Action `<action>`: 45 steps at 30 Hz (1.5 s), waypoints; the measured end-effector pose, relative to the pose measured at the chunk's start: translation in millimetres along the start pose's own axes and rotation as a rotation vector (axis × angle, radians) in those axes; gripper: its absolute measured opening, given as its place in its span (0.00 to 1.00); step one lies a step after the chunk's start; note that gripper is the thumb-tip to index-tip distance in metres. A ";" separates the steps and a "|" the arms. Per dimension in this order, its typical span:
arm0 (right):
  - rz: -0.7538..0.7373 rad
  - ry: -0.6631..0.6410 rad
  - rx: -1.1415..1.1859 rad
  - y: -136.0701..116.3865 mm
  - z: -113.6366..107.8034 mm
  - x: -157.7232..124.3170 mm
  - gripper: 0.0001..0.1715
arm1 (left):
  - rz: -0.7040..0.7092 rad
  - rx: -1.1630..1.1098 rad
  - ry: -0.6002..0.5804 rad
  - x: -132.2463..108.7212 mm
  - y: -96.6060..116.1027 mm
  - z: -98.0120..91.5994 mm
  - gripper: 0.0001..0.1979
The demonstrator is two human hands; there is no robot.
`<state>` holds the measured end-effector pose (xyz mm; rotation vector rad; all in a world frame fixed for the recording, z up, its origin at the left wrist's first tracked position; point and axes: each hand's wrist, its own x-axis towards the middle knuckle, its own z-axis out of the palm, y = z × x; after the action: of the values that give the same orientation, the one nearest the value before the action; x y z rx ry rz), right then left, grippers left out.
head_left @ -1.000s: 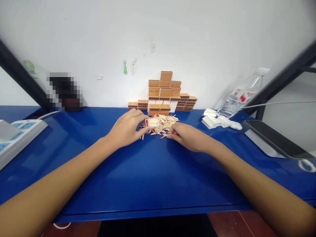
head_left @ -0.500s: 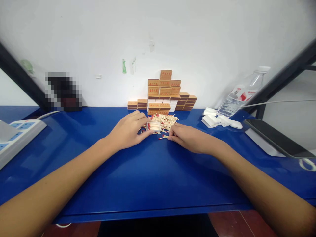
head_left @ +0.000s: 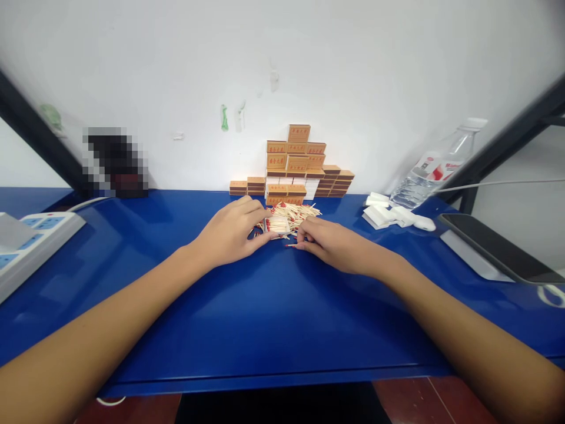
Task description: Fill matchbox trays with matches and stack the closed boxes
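My left hand grips the left end of a small white matchbox tray, fingers behind it and thumb in front. Red-tipped matches lie side by side in the tray. Just right of it, my right hand pinches matches between thumb and forefinger, their red heads pointing left; how many is hidden. Behind both hands spreads a loose heap of matches. Stacked matchboxes stand against the wall behind the heap.
On the right are white folded pieces, a leaning water bottle and a black phone on a white box. A power strip lies at the left. The blue table ends at a front edge near me.
My right hand has shifted slightly left toward the tray, and the matches in its pinch lie closer together. My left hand keeps its hold on the tray. The view has shifted a little.
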<state>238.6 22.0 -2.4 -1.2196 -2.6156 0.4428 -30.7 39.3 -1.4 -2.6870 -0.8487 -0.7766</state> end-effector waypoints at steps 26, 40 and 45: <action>0.094 -0.079 -0.053 2.8 -2.4 -3.4 0.12 | 0.002 -0.013 -0.014 -0.6 1.6 1.2 0.18; 0.049 -0.043 -0.009 6.4 -3.7 -3.6 0.08 | 0.000 -0.009 -0.009 -0.5 2.1 0.6 0.18; 0.074 -0.088 -0.013 3.7 -0.5 -2.1 0.11 | 0.006 -0.020 -0.016 0.1 2.9 0.3 0.18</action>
<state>242.8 22.8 -3.4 -1.3339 -2.6568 0.5044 -28.9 37.1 -1.7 -2.7148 -0.8412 -0.7677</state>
